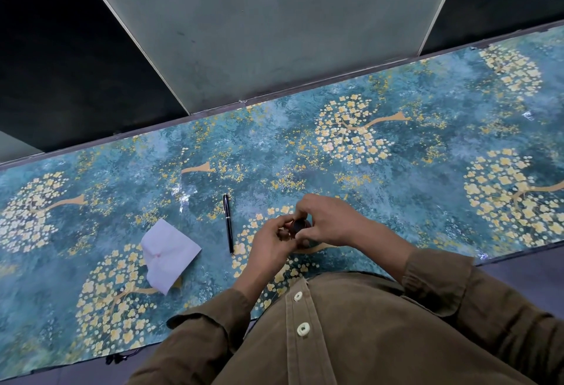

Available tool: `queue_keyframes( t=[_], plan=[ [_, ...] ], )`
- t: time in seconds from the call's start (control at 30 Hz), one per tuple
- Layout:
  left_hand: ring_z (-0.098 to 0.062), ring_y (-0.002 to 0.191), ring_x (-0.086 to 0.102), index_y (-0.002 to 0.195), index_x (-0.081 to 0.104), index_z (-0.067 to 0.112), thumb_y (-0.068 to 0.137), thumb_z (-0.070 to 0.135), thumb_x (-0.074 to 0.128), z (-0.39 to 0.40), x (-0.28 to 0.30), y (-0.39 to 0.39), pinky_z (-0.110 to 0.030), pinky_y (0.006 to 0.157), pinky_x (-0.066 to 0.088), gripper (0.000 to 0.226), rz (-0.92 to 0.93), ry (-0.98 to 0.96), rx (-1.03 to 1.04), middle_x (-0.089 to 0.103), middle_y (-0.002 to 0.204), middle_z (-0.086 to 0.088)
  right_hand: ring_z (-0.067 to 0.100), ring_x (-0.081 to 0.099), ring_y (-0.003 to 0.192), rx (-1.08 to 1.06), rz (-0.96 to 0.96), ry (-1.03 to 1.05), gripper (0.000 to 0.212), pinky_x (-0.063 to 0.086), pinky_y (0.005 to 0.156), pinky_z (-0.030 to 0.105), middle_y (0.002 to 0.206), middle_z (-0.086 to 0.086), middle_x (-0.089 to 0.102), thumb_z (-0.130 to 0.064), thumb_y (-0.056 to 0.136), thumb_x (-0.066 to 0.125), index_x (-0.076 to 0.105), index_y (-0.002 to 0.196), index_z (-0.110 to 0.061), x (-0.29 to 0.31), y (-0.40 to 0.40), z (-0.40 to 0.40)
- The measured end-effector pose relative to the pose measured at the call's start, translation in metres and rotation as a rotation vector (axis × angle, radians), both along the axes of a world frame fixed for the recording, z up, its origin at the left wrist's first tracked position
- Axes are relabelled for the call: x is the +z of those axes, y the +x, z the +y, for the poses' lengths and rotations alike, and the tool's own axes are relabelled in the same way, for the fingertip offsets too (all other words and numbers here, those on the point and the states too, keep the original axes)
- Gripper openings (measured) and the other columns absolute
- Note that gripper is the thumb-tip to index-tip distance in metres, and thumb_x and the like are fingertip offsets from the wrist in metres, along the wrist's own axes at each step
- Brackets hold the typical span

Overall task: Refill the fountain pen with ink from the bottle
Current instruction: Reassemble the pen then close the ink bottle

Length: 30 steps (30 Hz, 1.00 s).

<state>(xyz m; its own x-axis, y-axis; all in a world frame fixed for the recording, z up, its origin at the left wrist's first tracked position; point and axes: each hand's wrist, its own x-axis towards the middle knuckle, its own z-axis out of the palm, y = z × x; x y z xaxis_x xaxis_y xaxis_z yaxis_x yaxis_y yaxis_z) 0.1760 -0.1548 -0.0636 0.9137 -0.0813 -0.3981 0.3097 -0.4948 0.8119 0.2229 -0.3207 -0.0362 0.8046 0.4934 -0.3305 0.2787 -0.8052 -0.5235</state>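
A small dark ink bottle (299,226) sits between my two hands above the near part of the table; only its dark round top shows. My left hand (270,239) holds it from the left with curled fingers. From above and the right, my right hand (328,221) curls its fingers round the bottle's top. A black fountain pen (228,223) with gold trim lies capped on the table just left of my hands, untouched.
A crumpled white tissue (169,255) lies left of the pen. The table (427,146) wears a blue cloth with yellow flower trees. A grey panel (268,24) and dark walls rise behind the far edge.
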Motion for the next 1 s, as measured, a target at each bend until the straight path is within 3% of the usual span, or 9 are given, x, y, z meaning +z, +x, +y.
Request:
queue_keyframes(
  t=[0.13,0.27,0.4,0.53,0.63,0.77,0.87,1.0],
  plan=[
    [-0.012,0.088,0.069,0.106,0.062,0.048,0.076,0.01,0.074,0.001,-0.002,0.001,-0.036,0.083,0.06,0.049,0.023,0.022,-0.014,0.071,0.101,0.003,0.022,0.057,0.086,0.024,-0.085,-0.054,0.032,0.048,0.072,0.039,0.101,-0.003,0.059,-0.046,0.082,0.069,0.056,0.099,-0.022,-0.001,-0.003,0.005],
    [-0.013,0.088,0.069,0.11,0.065,0.044,0.076,0.017,0.075,0.002,-0.006,0.001,-0.038,0.084,0.059,0.044,0.01,0.039,-0.03,0.071,0.102,0.003,0.02,0.054,0.083,0.066,-0.064,-0.045,0.033,0.05,0.073,0.041,0.102,-0.003,0.056,-0.044,0.084,0.067,0.059,0.106,-0.021,-0.001,-0.002,0.003],
    [-0.011,0.083,0.067,0.111,0.071,0.037,0.074,0.029,0.079,0.001,-0.008,0.002,-0.031,0.078,0.057,0.038,-0.019,0.075,-0.055,0.071,0.096,0.006,0.022,0.059,0.092,0.135,-0.042,-0.028,0.033,0.051,0.076,0.042,0.102,-0.002,0.057,-0.041,0.088,0.065,0.064,0.114,-0.023,-0.002,0.001,-0.004],
    [-0.01,0.082,0.062,0.115,0.07,0.034,0.076,0.028,0.079,0.002,-0.008,0.001,-0.023,0.073,0.05,0.04,-0.038,0.066,-0.075,0.067,0.096,0.005,0.022,0.06,0.093,0.172,-0.038,-0.005,0.03,0.052,0.077,0.044,0.101,-0.001,0.062,-0.038,0.091,0.063,0.065,0.117,-0.023,-0.004,0.002,-0.005],
    [-0.008,0.086,0.062,0.115,0.071,0.035,0.073,0.03,0.077,0.002,-0.008,0.001,-0.02,0.073,0.047,0.042,-0.053,0.067,-0.065,0.068,0.099,0.006,0.018,0.058,0.088,0.134,-0.052,0.043,0.031,0.051,0.075,0.04,0.097,-0.002,0.063,-0.039,0.092,0.063,0.066,0.12,-0.026,-0.007,0.001,-0.007],
    [0.001,0.088,0.058,0.115,0.069,0.042,0.075,0.018,0.069,0.001,-0.007,-0.003,-0.015,0.074,0.043,0.047,-0.093,0.088,-0.063,0.064,0.096,0.015,0.015,0.058,0.076,-0.023,-0.186,0.154,0.034,0.047,0.064,0.032,0.086,-0.003,0.064,-0.041,0.088,0.065,0.068,0.121,-0.033,-0.02,-0.02,-0.006],
    [-0.009,0.087,0.057,0.119,0.067,0.038,0.075,0.013,0.064,0.0,-0.011,-0.005,-0.016,0.073,0.041,0.051,-0.11,0.129,-0.071,0.061,0.094,0.01,0.02,0.064,0.069,-0.094,-0.279,0.179,0.037,0.051,0.055,0.033,0.08,-0.004,0.064,-0.048,0.086,0.057,0.068,0.118,-0.031,-0.03,-0.033,-0.003],
    [-0.01,0.092,0.06,0.121,0.067,0.034,0.075,0.015,0.065,-0.001,-0.013,-0.005,-0.018,0.078,0.046,0.049,-0.106,0.125,-0.059,0.064,0.101,0.009,0.019,0.063,0.075,-0.099,-0.232,0.204,0.036,0.052,0.062,0.034,0.088,-0.003,0.065,-0.043,0.089,0.063,0.067,0.121,-0.026,-0.032,-0.028,-0.005]
  ],
)
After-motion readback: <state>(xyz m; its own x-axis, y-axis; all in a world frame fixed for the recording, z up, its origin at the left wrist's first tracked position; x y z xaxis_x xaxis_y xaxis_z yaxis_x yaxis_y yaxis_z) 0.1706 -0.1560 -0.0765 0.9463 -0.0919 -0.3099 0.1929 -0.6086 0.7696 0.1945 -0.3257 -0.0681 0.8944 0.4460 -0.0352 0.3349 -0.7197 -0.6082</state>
